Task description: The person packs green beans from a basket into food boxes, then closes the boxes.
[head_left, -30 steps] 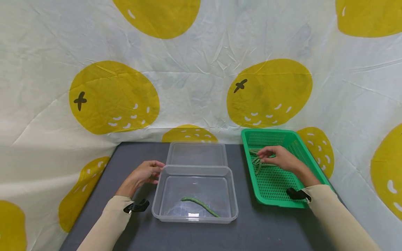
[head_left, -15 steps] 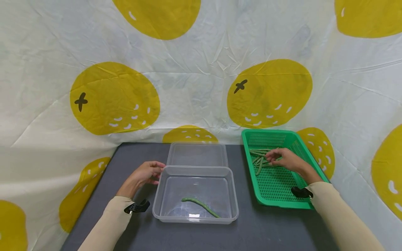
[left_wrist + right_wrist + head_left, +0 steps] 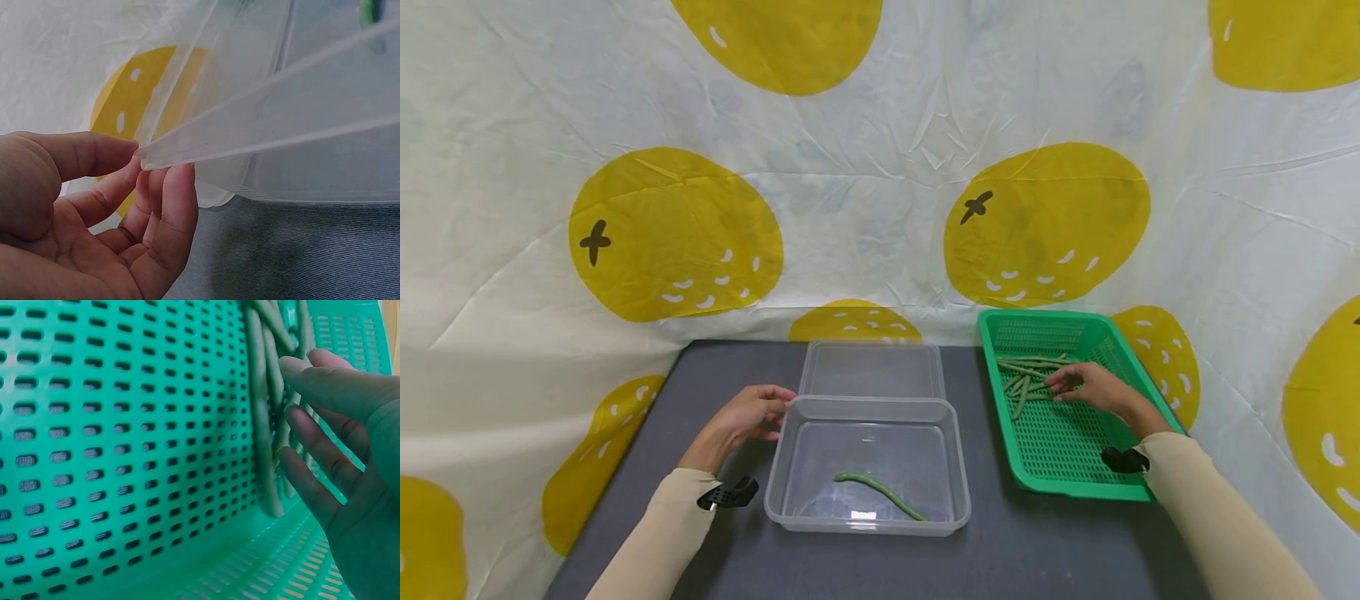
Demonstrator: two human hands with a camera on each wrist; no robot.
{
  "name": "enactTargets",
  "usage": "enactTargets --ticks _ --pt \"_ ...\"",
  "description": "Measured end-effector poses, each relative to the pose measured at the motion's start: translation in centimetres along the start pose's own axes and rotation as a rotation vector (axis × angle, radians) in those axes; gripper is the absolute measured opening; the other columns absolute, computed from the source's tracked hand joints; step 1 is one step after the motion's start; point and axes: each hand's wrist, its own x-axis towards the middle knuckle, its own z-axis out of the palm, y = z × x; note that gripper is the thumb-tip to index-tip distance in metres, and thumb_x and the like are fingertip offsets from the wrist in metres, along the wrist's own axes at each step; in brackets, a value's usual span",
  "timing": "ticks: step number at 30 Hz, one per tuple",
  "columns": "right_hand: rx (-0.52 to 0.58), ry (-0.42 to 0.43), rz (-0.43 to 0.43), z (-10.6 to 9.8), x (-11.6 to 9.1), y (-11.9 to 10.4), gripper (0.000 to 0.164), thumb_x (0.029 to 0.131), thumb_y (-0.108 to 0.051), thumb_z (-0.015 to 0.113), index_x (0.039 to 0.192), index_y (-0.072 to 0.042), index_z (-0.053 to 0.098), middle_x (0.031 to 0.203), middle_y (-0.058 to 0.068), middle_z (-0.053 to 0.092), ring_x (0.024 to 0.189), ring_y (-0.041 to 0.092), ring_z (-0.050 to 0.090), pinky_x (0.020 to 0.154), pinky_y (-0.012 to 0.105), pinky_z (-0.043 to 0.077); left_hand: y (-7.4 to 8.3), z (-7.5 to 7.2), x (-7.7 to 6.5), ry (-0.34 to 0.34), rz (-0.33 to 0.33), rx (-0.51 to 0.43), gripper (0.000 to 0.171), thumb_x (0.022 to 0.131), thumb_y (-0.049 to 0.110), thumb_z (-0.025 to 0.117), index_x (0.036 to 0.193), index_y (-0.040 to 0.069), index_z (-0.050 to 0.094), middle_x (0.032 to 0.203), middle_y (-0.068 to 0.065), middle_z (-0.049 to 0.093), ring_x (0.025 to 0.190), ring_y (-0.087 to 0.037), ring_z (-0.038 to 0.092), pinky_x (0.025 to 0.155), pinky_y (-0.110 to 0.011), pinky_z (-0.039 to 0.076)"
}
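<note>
At the left, the left hand (image 3: 745,414) pinches the far left corner of a clear plastic container (image 3: 820,450), its thumb laid over the top of the rim and fingers bent up against the underside, so that the gap between them is closed down to the thin plastic lip. The container stands upright on the dark table (image 3: 1000,550), and inside it one green bean (image 3: 880,486) lies on the floor, slanting from near the middle toward the front right, well apart from the gripping fingers. Behind the container a clear lid (image 3: 871,368) lies flat, its near edge meeting the container's far rim as the head view shows it. Further right stands a green slotted basket (image 3: 1048,450), and in its far left part a loose pile of green beans (image 3: 1021,400) rests on the floor, some crossing one another. Over the basket, at the right side of that pile, is the right hand (image 3: 1093,387), fingers gently bent and spread, thumb held away from them, with no bean gripped; the fingertips are right beside the beans, though I cannot tell whether any of them touches one
</note>
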Motion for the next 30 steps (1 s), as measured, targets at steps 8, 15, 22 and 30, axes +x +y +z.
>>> enactTargets --ticks 8,15,22,30 --pt "-0.033 0.001 0.025 0.3 -0.4 1.6 0.035 0.093 -0.005 0.071 0.125 0.007 0.064 0.123 0.026 0.066 0.116 0.047 0.059 0.091 0.054 0.053 0.1 0.1 0.1 -0.002 -0.002 -0.003 0.035 0.101 0.015 0.061 0.13 -0.004 0.059 0.107 -0.019 0.067 0.087 -0.024 0.064 0.069 -0.038 0.058" --pt "-0.085 0.023 0.043 0.3 -0.5 2.3 0.028 0.092 0.005 0.067 0.12 0.009 0.066 0.118 0.027 0.066 0.108 0.045 0.062 0.085 0.048 0.056 0.0 0.2 0.0 0.0 -0.012 0.002 0.034 0.101 0.014 0.06 0.13 -0.004 0.06 0.11 -0.023 0.066 0.085 -0.023 0.064 0.069 -0.038 0.058" --pt "-0.101 0.01 0.046 0.5 -0.6 2.1 0.021 0.092 0.009 0.065 0.113 0.009 0.068 0.109 0.024 0.067 0.098 0.036 0.065 0.082 0.047 0.056 0.0 0.2 0.0 0.002 -0.01 -0.005 0.034 0.101 0.013 0.06 0.129 -0.005 0.06 0.11 -0.022 0.066 0.084 -0.022 0.064 0.069 -0.038 0.058" --pt "-0.16 -0.04 -0.025 0.4 -0.3 1.9 0.018 0.092 0.005 0.068 0.109 0.005 0.071 0.103 0.017 0.07 0.093 0.031 0.066 0.078 0.043 0.057 -0.1 0.0 0.1 -0.003 -0.002 -0.011 0.034 0.101 0.013 0.06 0.129 -0.005 0.06 0.106 -0.019 0.068 0.083 -0.022 0.065 0.068 -0.038 0.059"
